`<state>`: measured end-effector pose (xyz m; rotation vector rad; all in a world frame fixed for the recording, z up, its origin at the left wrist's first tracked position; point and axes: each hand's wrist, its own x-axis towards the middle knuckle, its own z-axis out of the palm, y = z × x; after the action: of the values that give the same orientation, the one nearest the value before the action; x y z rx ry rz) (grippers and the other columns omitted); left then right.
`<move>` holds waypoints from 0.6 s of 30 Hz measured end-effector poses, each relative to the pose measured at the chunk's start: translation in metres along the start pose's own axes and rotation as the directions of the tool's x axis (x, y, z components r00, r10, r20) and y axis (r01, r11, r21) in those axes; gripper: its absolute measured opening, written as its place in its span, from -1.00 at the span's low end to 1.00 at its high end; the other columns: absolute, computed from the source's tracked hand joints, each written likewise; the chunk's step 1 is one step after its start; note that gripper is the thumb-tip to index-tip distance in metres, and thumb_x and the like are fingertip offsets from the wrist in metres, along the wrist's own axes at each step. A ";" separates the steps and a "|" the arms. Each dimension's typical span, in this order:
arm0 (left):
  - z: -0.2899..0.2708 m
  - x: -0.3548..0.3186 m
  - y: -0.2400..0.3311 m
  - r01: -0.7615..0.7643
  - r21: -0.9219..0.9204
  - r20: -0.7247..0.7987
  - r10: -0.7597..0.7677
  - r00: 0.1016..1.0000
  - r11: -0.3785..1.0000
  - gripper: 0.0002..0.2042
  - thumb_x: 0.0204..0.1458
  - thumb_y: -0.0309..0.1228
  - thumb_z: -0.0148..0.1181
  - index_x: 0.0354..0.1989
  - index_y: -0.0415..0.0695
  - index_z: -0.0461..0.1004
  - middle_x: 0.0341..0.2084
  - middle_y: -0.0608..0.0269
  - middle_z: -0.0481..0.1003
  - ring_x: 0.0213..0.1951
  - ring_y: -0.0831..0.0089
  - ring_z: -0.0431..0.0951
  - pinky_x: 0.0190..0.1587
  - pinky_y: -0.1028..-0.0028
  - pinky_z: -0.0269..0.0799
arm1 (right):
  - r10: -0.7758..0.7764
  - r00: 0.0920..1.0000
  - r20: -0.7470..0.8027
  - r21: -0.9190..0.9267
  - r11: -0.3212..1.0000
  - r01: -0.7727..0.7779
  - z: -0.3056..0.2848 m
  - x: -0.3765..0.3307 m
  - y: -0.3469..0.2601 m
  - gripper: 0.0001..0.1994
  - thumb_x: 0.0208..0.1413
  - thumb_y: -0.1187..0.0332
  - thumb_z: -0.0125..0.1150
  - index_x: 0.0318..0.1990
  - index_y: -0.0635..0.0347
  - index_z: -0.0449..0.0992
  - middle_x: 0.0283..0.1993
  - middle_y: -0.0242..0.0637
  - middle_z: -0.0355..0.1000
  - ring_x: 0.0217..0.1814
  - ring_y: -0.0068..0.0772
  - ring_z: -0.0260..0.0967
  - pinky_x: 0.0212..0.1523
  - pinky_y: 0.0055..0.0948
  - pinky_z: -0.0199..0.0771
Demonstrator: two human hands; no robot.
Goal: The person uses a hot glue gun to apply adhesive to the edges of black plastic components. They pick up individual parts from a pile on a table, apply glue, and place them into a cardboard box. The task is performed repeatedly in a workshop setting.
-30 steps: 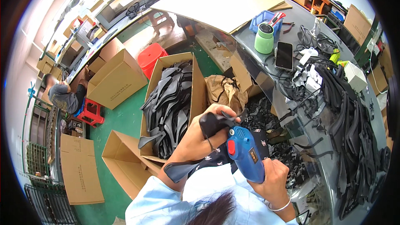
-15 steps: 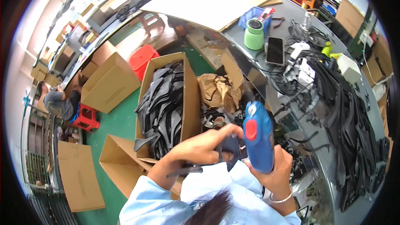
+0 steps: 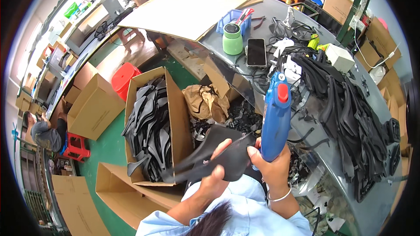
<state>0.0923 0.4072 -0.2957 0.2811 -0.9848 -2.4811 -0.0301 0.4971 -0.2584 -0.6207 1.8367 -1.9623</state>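
Observation:
My right hand (image 3: pixel 272 168) grips a blue glue gun (image 3: pixel 276 113) with a red trigger, held upright with its body pointing away from me. My left hand (image 3: pixel 216 178) holds a curved black rubber-like piece (image 3: pixel 218 153) in front of my chest; the right thumb also presses on that piece's right edge. Just left of my hands stands an open cardboard box (image 3: pixel 179 118) filled with several similar black pieces (image 3: pixel 151 126).
A grey curved worktable (image 3: pixel 332 135) at right carries piles of black pieces (image 3: pixel 354 109), a phone (image 3: pixel 256 52), a green jar (image 3: pixel 232 39), a blue tray of tools (image 3: pixel 238 17) and cables. Cardboard boxes (image 3: pixel 94 107) and a red stool (image 3: pixel 124 78) stand on the green floor. A person (image 3: pixel 43 133) crouches far left.
The glue gun has swung up from lying over the piece to standing upright. The black piece now lies spread out flatter between both hands.

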 end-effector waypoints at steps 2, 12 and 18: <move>0.001 0.008 0.011 -0.114 0.008 -0.121 0.114 0.986 0.993 -0.57 0.19 -0.08 -0.06 0.14 -0.04 0.23 0.07 0.12 0.34 0.15 0.22 0.32 0.21 0.19 0.21 | -0.049 0.997 0.055 -0.056 0.997 0.052 0.006 -0.002 -0.004 -0.62 -0.18 0.34 0.47 -0.31 0.28 0.36 -0.56 -0.30 0.45 -0.56 -0.48 0.44 -0.47 -0.49 0.44; -0.008 0.022 0.045 -0.533 0.180 -0.213 0.561 0.800 0.827 -0.62 0.20 -0.12 -0.07 0.07 -0.08 0.24 0.00 0.12 0.34 0.06 0.30 0.36 0.14 0.28 0.26 | -0.272 0.893 0.358 -0.553 0.709 0.438 -0.011 -0.036 0.024 -0.55 -0.31 0.27 0.51 -0.52 0.23 0.25 -0.66 -0.16 0.29 -0.65 -0.10 0.33 -0.59 -0.29 0.30; -0.014 0.022 0.043 -0.564 0.305 -0.135 0.621 0.772 0.767 -0.62 0.17 -0.11 -0.06 0.03 -0.12 0.28 -0.02 0.06 0.36 0.04 0.27 0.37 0.11 0.26 0.28 | -0.288 0.874 0.392 -0.540 0.697 0.472 -0.010 -0.035 0.020 -0.56 -0.32 0.29 0.51 -0.54 0.22 0.24 -0.67 -0.18 0.26 -0.66 -0.12 0.30 -0.60 -0.29 0.27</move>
<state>0.0924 0.3605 -0.2763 0.2701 -1.0802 -1.7027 -0.0069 0.5237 -0.2813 -1.5191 2.2943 -1.3115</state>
